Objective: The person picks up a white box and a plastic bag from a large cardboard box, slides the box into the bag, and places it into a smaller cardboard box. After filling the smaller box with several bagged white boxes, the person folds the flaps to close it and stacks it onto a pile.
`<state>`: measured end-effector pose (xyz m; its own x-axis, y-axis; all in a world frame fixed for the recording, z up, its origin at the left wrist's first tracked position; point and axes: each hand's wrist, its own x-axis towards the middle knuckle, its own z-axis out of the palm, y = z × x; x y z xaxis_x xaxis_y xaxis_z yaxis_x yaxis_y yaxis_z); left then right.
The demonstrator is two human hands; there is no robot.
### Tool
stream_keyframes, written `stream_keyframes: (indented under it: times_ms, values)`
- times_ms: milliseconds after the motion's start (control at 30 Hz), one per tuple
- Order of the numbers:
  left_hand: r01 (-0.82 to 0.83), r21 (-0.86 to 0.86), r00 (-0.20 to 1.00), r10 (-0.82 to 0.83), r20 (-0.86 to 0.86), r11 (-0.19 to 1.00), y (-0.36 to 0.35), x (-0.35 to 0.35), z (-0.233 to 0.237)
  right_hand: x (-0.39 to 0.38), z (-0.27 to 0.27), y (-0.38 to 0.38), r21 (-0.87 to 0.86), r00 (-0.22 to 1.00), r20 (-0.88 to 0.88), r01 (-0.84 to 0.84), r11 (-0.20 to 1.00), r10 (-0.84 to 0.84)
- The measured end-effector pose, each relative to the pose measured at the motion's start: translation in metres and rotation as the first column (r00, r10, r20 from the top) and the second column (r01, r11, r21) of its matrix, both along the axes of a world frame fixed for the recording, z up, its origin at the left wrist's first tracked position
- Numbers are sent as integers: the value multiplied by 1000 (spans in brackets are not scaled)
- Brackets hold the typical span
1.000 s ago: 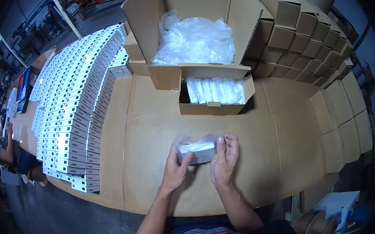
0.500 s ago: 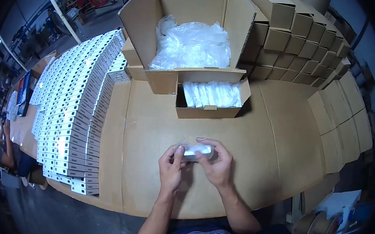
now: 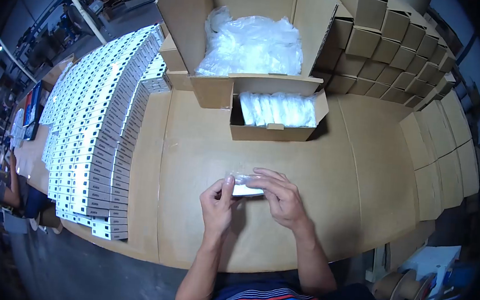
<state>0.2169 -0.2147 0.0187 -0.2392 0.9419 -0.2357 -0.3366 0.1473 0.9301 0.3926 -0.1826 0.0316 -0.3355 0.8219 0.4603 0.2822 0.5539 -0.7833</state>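
A small white box wrapped in clear plastic film (image 3: 246,190) is held above the tabletop, near its front. My left hand (image 3: 216,205) is closed on the box's left end, thumb on the near side. From the right, my right hand (image 3: 285,201) grips the other end, with its fingers lying across the top over the film. Part of the box is hidden by those fingers. Beyond my hands stands an open small carton (image 3: 269,134) holding a row of plastic-wrapped packets (image 3: 277,109).
Stacks of white boxes (image 3: 110,156) line the left side. A large open carton (image 3: 210,94) of clear plastic bags (image 3: 254,44) stands at the back. Brown cartons (image 3: 367,41) are piled at back right, more cartons (image 3: 436,160) at right. Another person (image 3: 3,188) sits far left.
My right hand's fingers have moved across the top of the wrapped box, covering more of it. The view has shifted slightly, so the table and cartons appear higher.
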Motion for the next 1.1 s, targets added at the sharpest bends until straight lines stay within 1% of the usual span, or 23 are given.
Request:
stream_keyframes:
  times_ms: [33, 133, 233, 333, 400, 467, 500, 533, 567, 600, 667, 700, 800, 833, 933, 967, 1067, 1100]
  values:
    - [11, -1, 1000, -11, -8, 1000, 0, -4, -2, 3, 4, 2, 53, 996, 72, -56, 997, 52]
    - [49, -7, 998, -49, -26, 999, 0, -12, -2, 4, 20, 4, 42, 986, 128, -109, 993, 103]
    - [71, 6, 997, -71, 27, 997, 0, -15, -1, 10, 13, 14, -46, 967, 198, -155, 987, 161]
    - [86, -9, 994, -87, -64, 996, 1, -26, -13, 10, 22, 17, -13, 937, 312, -164, 986, 159]
    - [187, -54, 975, -192, -113, 981, -2, -40, -17, 11, 23, 22, -11, 938, 291, -192, 981, 187]
    - [170, 38, 974, -162, -156, 985, 0, -40, -14, 11, 25, 27, -20, 944, 248, -217, 976, 215]
    - [105, 150, 983, -79, -165, 983, -2, -29, 0, 11, 27, 28, -36, 961, 176, -211, 977, 214]
    - [41, 265, 987, 3, -162, 963, -2, -23, 9, 10, 32, 26, -64, 971, 140, -185, 981, 192]
    - [192, 321, 977, -150, -150, 928, -5, -32, 8, 9, 41, 23, -89, 980, 109, -158, 983, 168]
    - [241, 319, 960, -176, -218, 917, -6, -32, 10, 9, 46, 21, -118, 986, 80, -135, 984, 145]
    - [329, 307, 912, -216, -349, 893, -7, -32, 17, 10, 48, 19, -79, 980, 101, -164, 983, 172]
    - [472, 332, 772, -202, -602, 816, -1, -39, 14, 11, 49, 19, -55, 976, 114, -182, 982, 188]
    - [433, 203, 857, -332, -394, 878, -2, -37, 9, 11, 52, 14, -6, 979, 169, -116, 993, 115]
    - [433, 161, 864, -358, -354, 887, -2, -37, 8, 12, 55, 16, 108, 973, 214, -112, 988, 87]
    - [449, 147, 879, -406, -251, 881, 3, -36, 16, 14, 58, 19, 65, 969, 206, -152, 986, 136]
    - [489, 171, 860, -441, -256, 855, 7, -41, 10, 14, 58, 18, 23, 971, 192, -152, 988, 144]
    - [536, 179, 838, -495, -229, 825, 17, -47, 0, 16, 61, 23, -141, 968, 166, -165, 976, 188]
    - [587, 101, 797, -552, -244, 803, 23, -50, 2, 17, 69, 25, -154, 959, 197, -174, 973, 203]
